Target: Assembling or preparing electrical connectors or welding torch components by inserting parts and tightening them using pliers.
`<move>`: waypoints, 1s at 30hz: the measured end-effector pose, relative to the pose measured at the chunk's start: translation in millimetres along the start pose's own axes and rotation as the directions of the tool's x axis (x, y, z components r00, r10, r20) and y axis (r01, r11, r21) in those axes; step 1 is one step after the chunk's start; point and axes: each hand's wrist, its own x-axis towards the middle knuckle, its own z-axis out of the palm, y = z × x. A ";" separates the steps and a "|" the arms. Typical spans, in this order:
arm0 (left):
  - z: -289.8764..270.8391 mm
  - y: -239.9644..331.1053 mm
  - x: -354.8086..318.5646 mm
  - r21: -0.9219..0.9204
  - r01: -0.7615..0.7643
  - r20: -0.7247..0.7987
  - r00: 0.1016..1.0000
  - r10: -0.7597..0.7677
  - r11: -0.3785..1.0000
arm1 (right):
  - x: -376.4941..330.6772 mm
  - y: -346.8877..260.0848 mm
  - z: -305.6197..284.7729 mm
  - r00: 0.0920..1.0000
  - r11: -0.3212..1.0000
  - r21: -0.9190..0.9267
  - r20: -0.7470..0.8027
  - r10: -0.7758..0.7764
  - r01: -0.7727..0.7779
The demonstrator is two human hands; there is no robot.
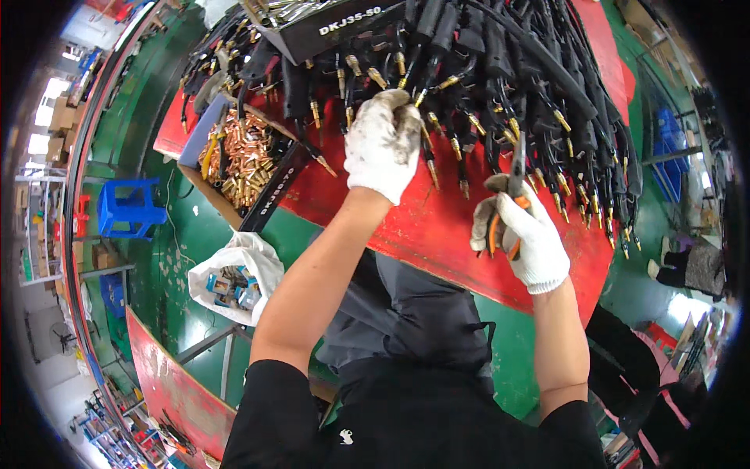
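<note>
My left hand (383,147), in a stained white glove, is closed with its fingertips on the brass end of a black welding torch (426,74); the fingers partly hide that end. My right hand (530,234), also gloved, grips pliers (518,166) with orange handles, their dark jaws pointing away from me toward the torches. Many more torches (500,59) lie heaped along the far side of the red table (426,234), brass tips facing me. Left of my left hand stands an open carton (273,191) full of small copper and brass parts (241,160).
Another open box (344,35) with metal parts sits at the far edge among the torches. A white sack (262,258) holding small blue boxes stands below the table's left side. A blue stool (131,207) is on the green floor, and a red board (176,383) lies lower left.
</note>
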 end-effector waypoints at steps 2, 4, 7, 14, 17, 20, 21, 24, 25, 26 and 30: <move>2.8 -6.0 0.1 -0.051 0.062 0.050 0.997 -0.060 0.997 | 7.7 -4.2 -4.7 0.995 0.994 -0.075 0.046 0.086 -0.082; 6.4 -10.6 -5.1 -0.125 0.066 0.028 0.998 -0.063 0.990 | 11.8 -5.6 -4.9 0.985 0.991 -0.020 0.103 0.137 -0.136; 16.4 -17.2 -14.6 -0.251 0.134 -0.002 0.990 -0.139 0.959 | 15.1 -1.2 1.5 0.967 0.978 0.061 0.179 0.183 -0.197; 5.9 -0.3 -32.7 -0.692 0.584 0.297 0.766 -0.570 0.424 | 35.3 2.2 14.6 0.986 0.962 0.266 0.169 0.012 -0.058; 0.8 3.2 -27.2 -0.699 0.655 0.419 0.701 -0.577 0.288 | 36.4 -0.7 16.6 0.991 0.971 0.235 0.133 0.013 -0.044; -0.9 21.5 -21.8 -0.632 0.734 0.574 0.660 -0.485 0.249 | 21.5 8.5 24.5 0.992 0.990 0.123 0.119 0.048 -0.062; 5.2 17.8 -21.6 -0.633 0.732 0.572 0.661 -0.486 0.251 | 15.3 12.2 31.2 0.988 0.990 0.107 0.130 0.082 -0.096; 26.4 5.3 -11.6 -0.695 0.719 0.623 0.617 -0.480 0.023 | 4.3 33.5 38.8 0.976 0.946 0.257 0.138 0.168 -0.199; 32.7 4.1 -7.4 -0.692 0.722 0.629 0.616 -0.475 0.021 | 2.7 36.9 42.8 0.978 0.940 0.280 0.121 0.167 -0.195; 39.0 6.7 -1.9 -0.713 0.701 0.592 0.619 -0.517 0.022 | 4.0 43.3 43.6 0.985 0.945 0.283 0.103 0.142 -0.166; 49.5 10.0 4.1 -0.703 0.710 0.550 0.585 -0.595 0.047 | 4.5 46.8 39.1 0.977 0.908 0.373 0.156 0.142 -0.192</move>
